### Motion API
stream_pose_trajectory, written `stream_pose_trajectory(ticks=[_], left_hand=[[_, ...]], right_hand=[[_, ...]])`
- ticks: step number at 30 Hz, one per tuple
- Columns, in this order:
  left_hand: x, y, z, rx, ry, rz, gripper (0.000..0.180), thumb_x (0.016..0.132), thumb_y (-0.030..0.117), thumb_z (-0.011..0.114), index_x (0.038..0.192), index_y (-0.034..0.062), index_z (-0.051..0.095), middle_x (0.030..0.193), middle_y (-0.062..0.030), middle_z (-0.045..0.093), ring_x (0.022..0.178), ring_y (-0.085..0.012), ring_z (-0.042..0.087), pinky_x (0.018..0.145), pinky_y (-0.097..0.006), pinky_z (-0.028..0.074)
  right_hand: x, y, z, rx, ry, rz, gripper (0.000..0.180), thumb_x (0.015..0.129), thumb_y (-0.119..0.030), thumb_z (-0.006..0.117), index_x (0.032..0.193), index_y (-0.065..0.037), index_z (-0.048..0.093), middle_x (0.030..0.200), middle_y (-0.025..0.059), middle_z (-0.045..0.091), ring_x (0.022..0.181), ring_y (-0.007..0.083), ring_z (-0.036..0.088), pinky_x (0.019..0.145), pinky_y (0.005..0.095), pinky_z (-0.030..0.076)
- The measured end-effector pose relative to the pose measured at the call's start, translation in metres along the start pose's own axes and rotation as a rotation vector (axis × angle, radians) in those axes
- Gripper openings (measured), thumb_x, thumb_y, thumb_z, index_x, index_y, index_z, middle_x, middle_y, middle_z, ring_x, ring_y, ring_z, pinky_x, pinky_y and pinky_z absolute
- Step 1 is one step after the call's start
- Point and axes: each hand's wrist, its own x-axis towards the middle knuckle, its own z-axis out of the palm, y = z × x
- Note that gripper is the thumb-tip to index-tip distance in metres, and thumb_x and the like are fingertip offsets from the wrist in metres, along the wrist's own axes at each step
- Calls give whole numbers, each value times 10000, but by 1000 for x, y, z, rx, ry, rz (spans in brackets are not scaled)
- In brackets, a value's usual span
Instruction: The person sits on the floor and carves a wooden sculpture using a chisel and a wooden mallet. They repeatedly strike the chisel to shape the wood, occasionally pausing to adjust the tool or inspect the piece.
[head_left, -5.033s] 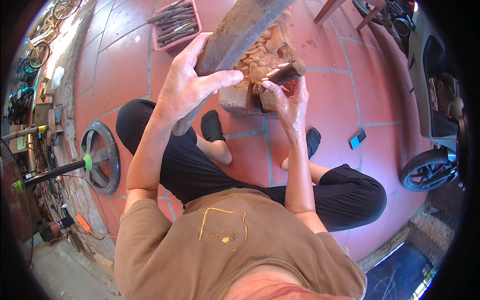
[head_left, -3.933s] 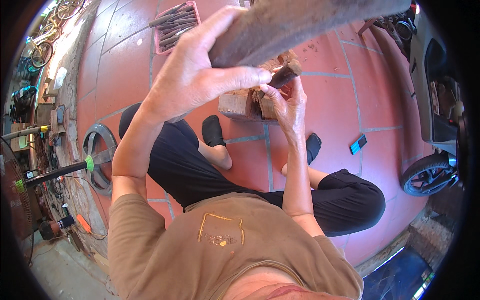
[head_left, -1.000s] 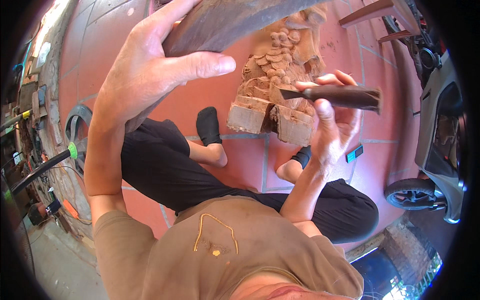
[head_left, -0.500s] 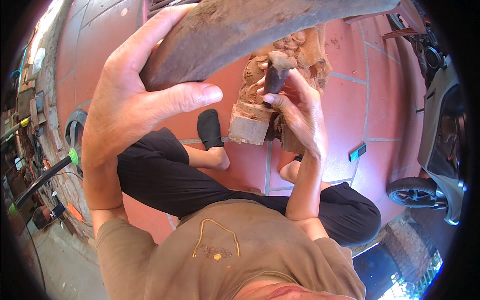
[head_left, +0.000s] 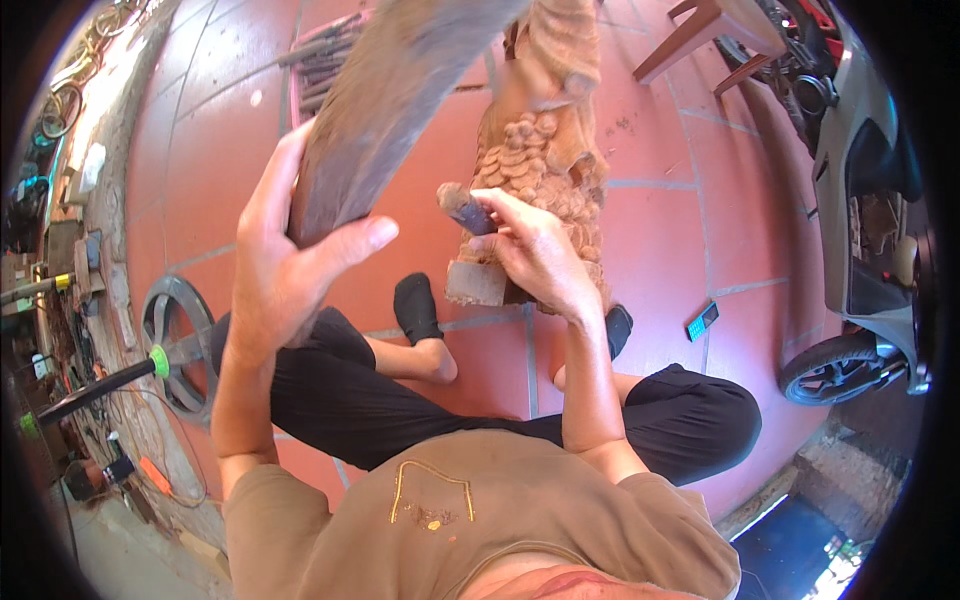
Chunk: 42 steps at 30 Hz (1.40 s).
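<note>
Red floor tiles [head_left: 655,250] lie under our carved wood [head_left: 525,165]. Our left hand [head_left: 290,265] is wrapped around a big wooden club [head_left: 385,110]. Our right hand [head_left: 538,258] pinches a short dark tool [head_left: 466,210] near the wood's closer end.

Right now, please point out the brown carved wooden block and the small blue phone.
Brown carved wooden block [head_left: 526,152]: head view, on its rounded bumps.
Small blue phone [head_left: 702,321]: head view, body's middle.
</note>
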Motion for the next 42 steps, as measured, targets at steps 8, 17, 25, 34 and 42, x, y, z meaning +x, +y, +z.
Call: stream_pose_trajectory(ticks=[8, 17, 25, 34, 42], left_hand=[[-45, -20, 25, 71, -208, -384, 642, 851, 132, 789, 1392, 6, 468, 1107, -96, 645, 1051, -185, 620, 932, -337, 495], [-54, -12, 16, -251, 145, -87, 508, 892, 79, 717, 1336, 16, 479, 824, -20, 588, 605, -67, 537, 542, -231, 458], [-58, -25, 27, -77, -187, -371, 539, 853, 146, 762, 1307, 12, 504, 826, -27, 573, 598, -97, 558, 528, -255, 456], [-59, -20, 27, -218, -96, -245, 515, 894, 112, 718, 1332, -3, 473, 794, -9, 557, 572, -69, 541, 503, -227, 435], [-61, -12, 29, -236, 85, -84, 484, 910, 114, 711, 1318, 16, 469, 803, -16, 563, 605, -68, 545, 540, -230, 448]], right_hand=[[-6, -2, -3, 41, -21, 14, 404, 829, -6, 660, 1224, -36, 578, 1041, 194, 668, 965, 380, 670, 828, 418, 518], [-12, 8, 4, -9, 37, -104, 379, 853, -24, 688, 1218, -27, 588, 995, 166, 669, 870, 280, 669, 770, 372, 524], [-14, 7, 7, -36, 75, -128, 351, 847, -12, 678, 1186, -23, 586, 993, 169, 665, 884, 293, 673, 770, 382, 524], [-18, 31, -7, 484, 155, 104, 346, 935, -12, 679, 1261, -16, 564, 1009, 62, 679, 924, 129, 646, 804, 296, 535], [-5, 22, 12, 169, 30, 75, 400, 864, -38, 731, 1242, -30, 599, 927, 107, 703, 842, 173, 678, 776, 328, 537]])
